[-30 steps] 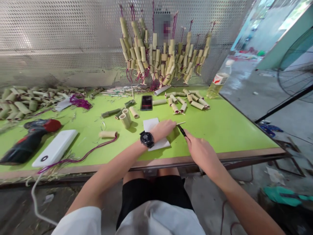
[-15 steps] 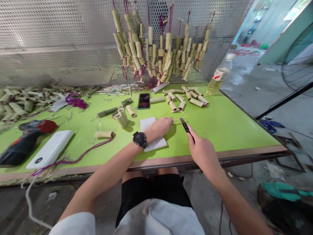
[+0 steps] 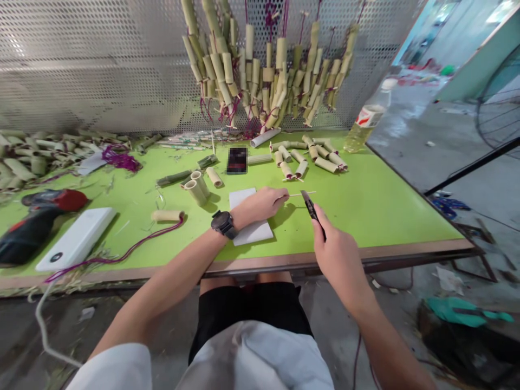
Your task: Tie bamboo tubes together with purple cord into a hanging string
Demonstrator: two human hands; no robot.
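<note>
While the left hand pinches a thin bamboo stick jutting rightward from it, the right hand grips a black utility knife, its blade at the stick. A second ago that blade sat close beside the left hand; now it is farther out, so the working point seems to have shifted along the stick.

From my view's centre I count: one left hand, one right hand | one cutter and one thin stick, 3 o'clock | two upright tubes and one drill, 9 o'clock | one bottle, 2 o'clock | hanging tubes, 12 o'clock, too crowded to count
</note>
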